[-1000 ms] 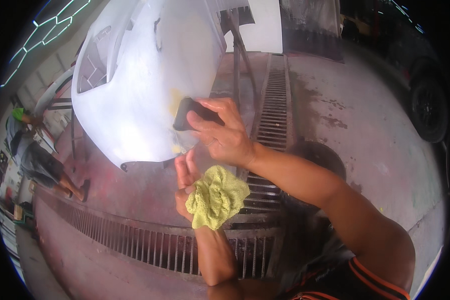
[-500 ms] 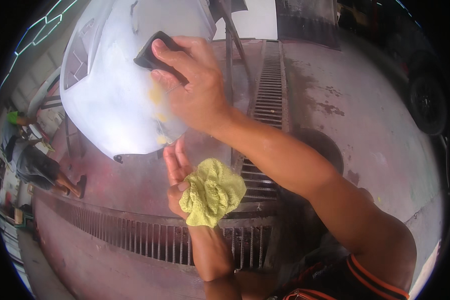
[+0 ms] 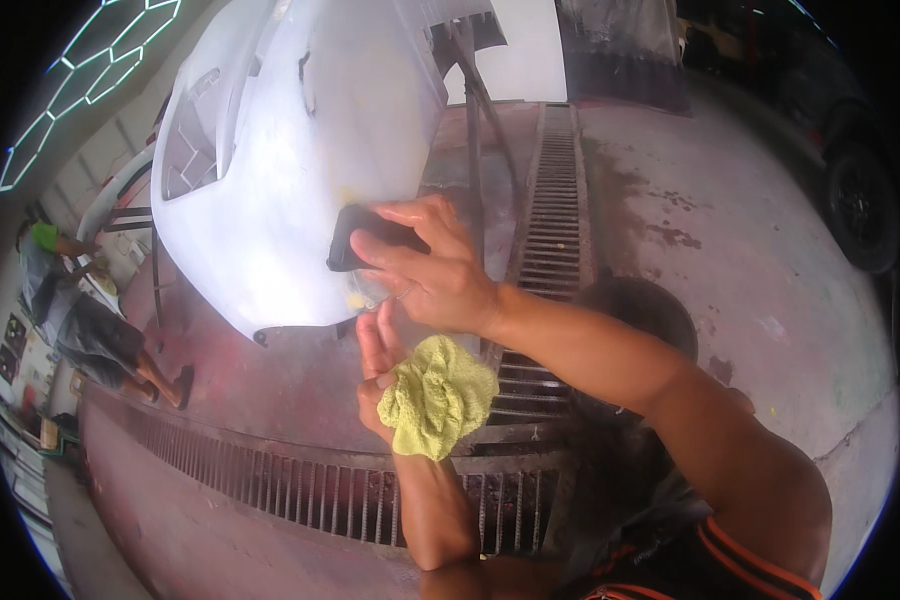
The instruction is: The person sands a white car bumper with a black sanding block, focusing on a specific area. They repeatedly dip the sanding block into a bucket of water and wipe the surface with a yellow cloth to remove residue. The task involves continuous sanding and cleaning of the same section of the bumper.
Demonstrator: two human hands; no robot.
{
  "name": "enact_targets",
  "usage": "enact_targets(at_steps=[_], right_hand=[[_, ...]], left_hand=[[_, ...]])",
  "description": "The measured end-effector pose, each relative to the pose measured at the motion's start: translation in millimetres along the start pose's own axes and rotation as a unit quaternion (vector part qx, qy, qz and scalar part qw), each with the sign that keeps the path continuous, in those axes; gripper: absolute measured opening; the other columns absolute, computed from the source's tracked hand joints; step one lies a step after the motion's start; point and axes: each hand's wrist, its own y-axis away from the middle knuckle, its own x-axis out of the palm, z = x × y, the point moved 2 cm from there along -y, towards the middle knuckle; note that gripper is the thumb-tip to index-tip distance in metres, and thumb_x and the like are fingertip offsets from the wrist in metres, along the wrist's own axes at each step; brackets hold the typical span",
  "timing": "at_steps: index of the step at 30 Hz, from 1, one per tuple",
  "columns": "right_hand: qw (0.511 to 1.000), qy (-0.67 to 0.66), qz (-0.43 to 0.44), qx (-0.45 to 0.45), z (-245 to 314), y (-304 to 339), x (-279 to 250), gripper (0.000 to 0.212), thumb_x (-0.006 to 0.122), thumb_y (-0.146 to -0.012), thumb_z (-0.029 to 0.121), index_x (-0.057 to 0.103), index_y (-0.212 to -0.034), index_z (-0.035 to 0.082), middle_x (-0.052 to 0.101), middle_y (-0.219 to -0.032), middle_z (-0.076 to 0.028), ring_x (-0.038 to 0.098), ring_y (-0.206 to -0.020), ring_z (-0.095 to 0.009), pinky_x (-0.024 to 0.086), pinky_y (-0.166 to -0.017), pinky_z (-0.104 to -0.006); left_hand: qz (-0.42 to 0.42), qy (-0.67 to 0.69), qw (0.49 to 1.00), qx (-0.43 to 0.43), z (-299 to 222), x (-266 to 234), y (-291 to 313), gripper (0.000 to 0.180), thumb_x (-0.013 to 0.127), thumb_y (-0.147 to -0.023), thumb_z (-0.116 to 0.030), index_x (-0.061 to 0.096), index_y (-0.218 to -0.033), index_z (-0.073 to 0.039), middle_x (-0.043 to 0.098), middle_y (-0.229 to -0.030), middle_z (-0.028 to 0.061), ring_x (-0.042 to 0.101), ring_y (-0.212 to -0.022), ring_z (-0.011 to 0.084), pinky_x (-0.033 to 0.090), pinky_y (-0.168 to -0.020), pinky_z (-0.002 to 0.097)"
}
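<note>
Right hand (image 3: pixel 448 280) holds black block (image 3: pixel 350 236), left hand (image 3: pixel 370 397) green-yellow cloth (image 3: pixel 438 398); white panel (image 3: pixel 260 210) seems part-done, yellow spot (image 3: pixel 356 300) left at block's six o'clock.

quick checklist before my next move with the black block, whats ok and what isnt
1. Black block gripped: ok, between the right hand's thumb and fingers.
2. Block's underside flat on the white panel: cannot tell, hidden.
3. Yellow-green cloth clear of the panel: ok, held in the left hand.
4. Left fingertips touching the panel's edge: cannot tell.
5. Co-worker clear: ok, off to the left.
</note>
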Motion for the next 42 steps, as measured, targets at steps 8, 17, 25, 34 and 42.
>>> enact_targets(at_steps=[8, 17, 25, 34, 42], right_hand=[[0.998, -0.015, -0.051, 0.011, 1.9, -2.3, 19.1, 0.046, 0.089, -0.076, 0.010, 0.078, -0.120, 0.018, 0.064, -0.131, -0.010, 0.060, -0.115, -0.032, 0.048, -0.096, -0.0468], [0.995, 0.001, -0.050, -0.083, -12.7, -37.7, 27.2, 0.044, 0.086, -0.077, 0.019, 0.074, -0.119, 0.026, 0.066, -0.126, -0.005, 0.059, -0.110, -0.028, 0.048, -0.088, -0.0459], [0.993, -0.014, -0.085, -0.081, -46.3, -97.4, 18.7, 0.049, 0.091, -0.076, 0.019, 0.077, -0.124, 0.018, 0.073, -0.123, -0.010, 0.064, -0.112, -0.030, 0.053, -0.094, -0.0443], [0.991, -0.054, -0.037, -0.113, -23.4, -69.9, 16.4, 0.062, 0.091, -0.076, 0.014, 0.074, -0.133, 0.029, 0.067, -0.130, -0.009, 0.064, -0.110, -0.027, 0.053, -0.092, -0.0422], [0.991, -0.052, -0.008, -0.125, -26.6, -64.5, 18.1, 0.062, 0.093, -0.073, 0.016, 0.073, -0.131, 0.026, 0.066, -0.128, -0.006, 0.062, -0.106, -0.029, 0.051, -0.089, -0.0432]], left_hand=[[0.014, -0.038, 0.996, 0.073, -2.2, -47.7, -3.5, 0.100, 0.065, -0.094, -0.046, 0.018, -0.170, 0.000, 0.007, -0.179, 0.0211, 0.051, -0.144, 0.0360, 0.059, -0.100, 0.0508], [0.055, -0.424, 0.898, 0.106, -6.4, -73.6, -11.0, 0.087, 0.053, -0.096, -0.041, 0.025, -0.170, -0.004, 0.015, -0.179, 0.0206, 0.061, -0.126, 0.0319, 0.058, -0.087, 0.0440], [0.032, 0.063, 0.997, 0.025, 5.5, -0.2, -3.9, 0.082, 0.061, -0.076, -0.019, 0.044, -0.155, -0.004, 0.035, -0.164, 0.0250, 0.072, -0.111, 0.0392, 0.070, -0.079, 0.0492], [0.173, 0.071, 0.982, -0.007, -4.6, -2.4, -2.9, 0.087, 0.062, -0.077, -0.021, 0.041, -0.160, -0.007, 0.030, -0.166, 0.0225, 0.051, -0.140, 0.0428, 0.060, -0.102, 0.0549], [0.034, 0.042, 0.999, -0.003, -3.3, 9.1, 2.2, 0.087, 0.064, -0.075, -0.021, 0.043, -0.158, -0.008, 0.029, -0.166, 0.0214, 0.049, -0.142, 0.0425, 0.061, -0.100, 0.0544]])
